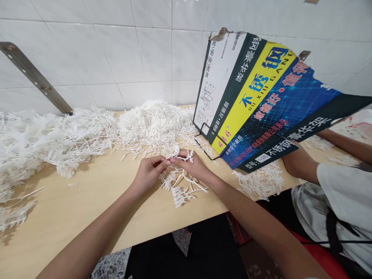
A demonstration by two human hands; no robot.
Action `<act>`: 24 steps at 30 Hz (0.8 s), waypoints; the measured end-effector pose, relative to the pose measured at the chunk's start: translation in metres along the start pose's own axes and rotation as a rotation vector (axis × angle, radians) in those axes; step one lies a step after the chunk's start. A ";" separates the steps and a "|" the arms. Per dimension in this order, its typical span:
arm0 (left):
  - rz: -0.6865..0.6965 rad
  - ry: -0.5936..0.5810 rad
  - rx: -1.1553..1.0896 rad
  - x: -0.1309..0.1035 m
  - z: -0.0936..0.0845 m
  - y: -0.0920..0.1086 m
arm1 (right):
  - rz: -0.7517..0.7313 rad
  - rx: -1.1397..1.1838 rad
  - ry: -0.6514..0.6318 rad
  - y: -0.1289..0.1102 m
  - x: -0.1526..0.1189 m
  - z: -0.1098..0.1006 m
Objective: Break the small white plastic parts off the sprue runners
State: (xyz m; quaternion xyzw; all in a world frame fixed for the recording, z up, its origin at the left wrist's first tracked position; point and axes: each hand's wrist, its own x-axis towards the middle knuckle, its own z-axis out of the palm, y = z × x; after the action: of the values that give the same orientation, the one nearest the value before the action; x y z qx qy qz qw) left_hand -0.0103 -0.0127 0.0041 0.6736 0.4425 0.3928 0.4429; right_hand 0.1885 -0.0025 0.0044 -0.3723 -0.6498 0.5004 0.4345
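In the head view my left hand and my right hand meet above the wooden table, fingertips pinched together. Between them is a white branched plastic piece, thin and twig-like, with its ends sticking out past my right fingers. My fingers partly hide it. Below my hands lie more white branched pieces, some with bare curved stems and others with dense rows of small prongs. Just behind my fingertips rises a heap of small white plastic sticks.
A long white heap runs along the tiled wall. A printed cardboard panel stands at the right, a black wire frame at its base. Beyond it, another person's arm rests near white pieces. A metal bracket juts from the wall.
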 end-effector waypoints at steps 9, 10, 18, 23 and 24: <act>0.003 -0.255 -0.279 -0.007 0.000 0.004 | 0.017 0.187 -0.244 0.001 -0.001 -0.006; -0.033 -0.297 -0.337 -0.008 -0.001 0.004 | 0.023 0.208 -0.300 0.001 -0.001 -0.008; -0.034 -0.062 -0.246 0.000 -0.007 0.001 | 0.199 -0.015 -0.235 0.009 -0.005 -0.006; 0.065 -0.130 0.062 0.001 -0.005 0.004 | 0.155 -0.148 -0.239 0.005 -0.004 -0.008; 0.086 -0.124 0.139 0.001 -0.005 0.005 | 0.150 -0.164 -0.244 0.004 -0.004 -0.008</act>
State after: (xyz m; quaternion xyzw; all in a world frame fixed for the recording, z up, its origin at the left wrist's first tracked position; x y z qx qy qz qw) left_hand -0.0132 -0.0120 0.0108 0.7442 0.4109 0.3373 0.4045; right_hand 0.1979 -0.0023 0.0010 -0.3904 -0.7067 0.5183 0.2820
